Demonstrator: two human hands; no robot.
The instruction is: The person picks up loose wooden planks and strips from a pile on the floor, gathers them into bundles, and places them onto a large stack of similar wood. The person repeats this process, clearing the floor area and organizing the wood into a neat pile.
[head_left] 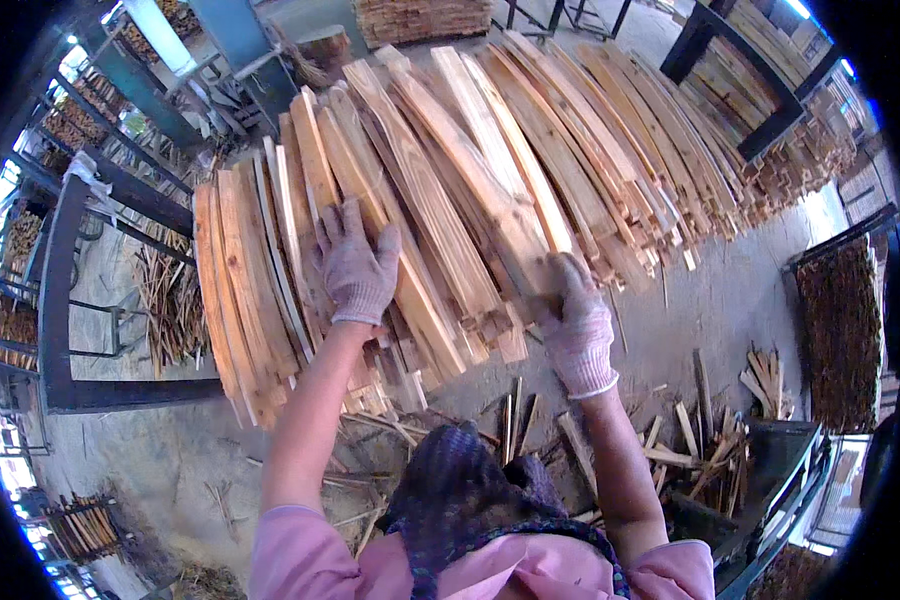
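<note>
A wide stack of long, rough-sawn wooden planks lies in front of me, their near ends uneven. My left hand, in a pale knitted glove, rests flat on the planks left of centre with its fingers spread. Also gloved, my right hand is closed around the near end of a wooden plank on top of the stack. That plank slants away from me toward the far left and lies across its neighbours. The fingertips of the right hand are partly hidden behind the plank end.
A dark metal frame stands at the left, another dark frame at the far right. Offcuts lie on the floor near my right side, beside a green metal cart. More stacked wood stands at the right.
</note>
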